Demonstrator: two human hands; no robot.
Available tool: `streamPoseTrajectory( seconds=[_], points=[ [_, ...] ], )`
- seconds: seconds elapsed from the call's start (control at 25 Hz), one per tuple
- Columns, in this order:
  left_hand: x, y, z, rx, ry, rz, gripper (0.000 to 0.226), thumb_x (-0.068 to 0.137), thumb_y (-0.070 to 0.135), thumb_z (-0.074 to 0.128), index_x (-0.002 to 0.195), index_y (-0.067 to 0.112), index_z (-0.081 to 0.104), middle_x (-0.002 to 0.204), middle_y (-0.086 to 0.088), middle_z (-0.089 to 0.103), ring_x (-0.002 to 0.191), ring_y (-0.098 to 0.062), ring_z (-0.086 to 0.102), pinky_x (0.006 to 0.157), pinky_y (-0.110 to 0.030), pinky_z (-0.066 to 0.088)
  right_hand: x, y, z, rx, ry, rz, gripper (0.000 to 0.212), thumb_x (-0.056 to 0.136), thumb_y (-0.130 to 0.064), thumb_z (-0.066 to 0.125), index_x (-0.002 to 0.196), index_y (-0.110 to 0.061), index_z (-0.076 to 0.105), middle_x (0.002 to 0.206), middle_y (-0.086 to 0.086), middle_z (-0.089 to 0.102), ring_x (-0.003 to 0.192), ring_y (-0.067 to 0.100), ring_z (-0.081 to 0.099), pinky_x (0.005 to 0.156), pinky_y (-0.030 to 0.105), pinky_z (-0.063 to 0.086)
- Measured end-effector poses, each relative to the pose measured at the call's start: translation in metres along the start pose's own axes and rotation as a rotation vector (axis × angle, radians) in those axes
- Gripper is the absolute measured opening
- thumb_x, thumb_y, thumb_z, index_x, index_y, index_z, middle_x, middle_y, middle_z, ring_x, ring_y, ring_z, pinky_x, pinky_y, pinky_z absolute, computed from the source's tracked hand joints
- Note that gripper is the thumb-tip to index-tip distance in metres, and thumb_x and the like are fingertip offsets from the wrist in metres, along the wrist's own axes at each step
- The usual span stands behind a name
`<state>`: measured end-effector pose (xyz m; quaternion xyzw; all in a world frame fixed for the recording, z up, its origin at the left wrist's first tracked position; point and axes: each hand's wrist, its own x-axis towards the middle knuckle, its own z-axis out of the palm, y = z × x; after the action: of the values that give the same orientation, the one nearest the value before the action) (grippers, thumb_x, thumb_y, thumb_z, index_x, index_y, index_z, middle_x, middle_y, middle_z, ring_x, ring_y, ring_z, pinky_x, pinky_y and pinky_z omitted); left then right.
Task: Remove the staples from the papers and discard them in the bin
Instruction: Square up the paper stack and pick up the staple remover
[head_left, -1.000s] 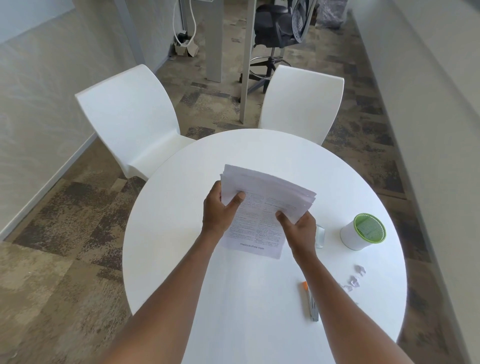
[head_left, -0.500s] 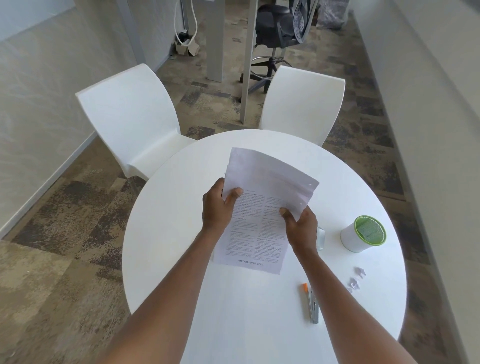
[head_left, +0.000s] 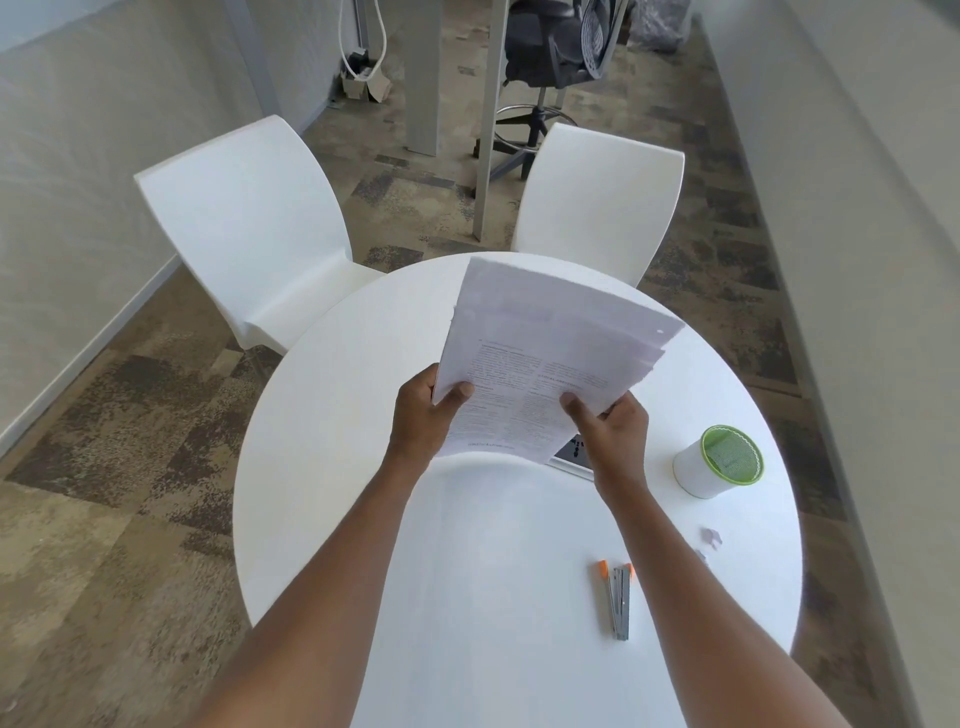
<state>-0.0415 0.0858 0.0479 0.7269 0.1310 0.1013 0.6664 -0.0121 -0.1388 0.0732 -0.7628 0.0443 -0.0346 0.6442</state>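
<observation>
A stack of printed white papers (head_left: 545, 358) is held tilted up above the round white table (head_left: 363, 415). My left hand (head_left: 428, 421) grips its lower left edge, thumb on top. My right hand (head_left: 610, 426) grips its lower right edge. A staple shows near the stack's upper right corner (head_left: 660, 331). A small white bin with a green mesh rim (head_left: 719, 460) stands on the table to the right. A metal staple remover with orange tips (head_left: 618, 597) lies near the front right.
Small scraps of paper (head_left: 710, 538) lie right of the staple remover. A flat socket panel (head_left: 574, 454) peeks out under the papers by my right hand. Two white chairs (head_left: 249, 228) (head_left: 597, 202) stand behind the table. A black office chair (head_left: 550, 47) is farther back.
Both hands have lifted the stack off the table and tilted its far edge upward. The socket panel beneath it has come into view.
</observation>
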Motion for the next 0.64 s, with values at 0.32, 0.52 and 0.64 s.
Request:
streamPoseTrajectory(
  seconds=[0.32,0.52,0.64],
  points=[
    [-0.011,-0.020,0.004,-0.001,-0.038,-0.047,0.041,0.083,0.031,0.077,0.120,0.015,0.067,0.112,0.000,0.075,0.104,-0.017,0.070,0.092,-0.037,0.057,-0.016,0.025,0.000,-0.079,0.000,0.053,0.011,0.081,-0.012,0.077,0.082,-0.018,0.068,0.080,0.009,0.075,0.070,0.018,0.065,0.067,0.031,0.052],
    [-0.017,-0.034,0.001,0.024,-0.065,-0.073,0.051,0.078,0.024,0.082,0.125,0.020,0.062,0.116,0.004,0.074,0.105,-0.013,0.069,0.090,-0.031,0.056,-0.022,0.039,0.003,-0.136,-0.012,0.055,0.013,0.083,-0.008,0.077,0.090,-0.016,0.068,0.086,0.001,0.075,0.074,0.009,0.067,0.068,0.019,0.049],
    [-0.020,-0.034,0.002,0.034,-0.058,-0.048,0.048,0.080,0.020,0.081,0.125,0.019,0.062,0.115,0.005,0.073,0.104,-0.010,0.069,0.088,-0.028,0.056,-0.023,0.041,0.007,-0.191,-0.011,0.049,0.016,0.084,-0.008,0.075,0.082,-0.021,0.064,0.076,-0.006,0.069,0.068,0.007,0.061,0.064,0.021,0.044]
  ],
)
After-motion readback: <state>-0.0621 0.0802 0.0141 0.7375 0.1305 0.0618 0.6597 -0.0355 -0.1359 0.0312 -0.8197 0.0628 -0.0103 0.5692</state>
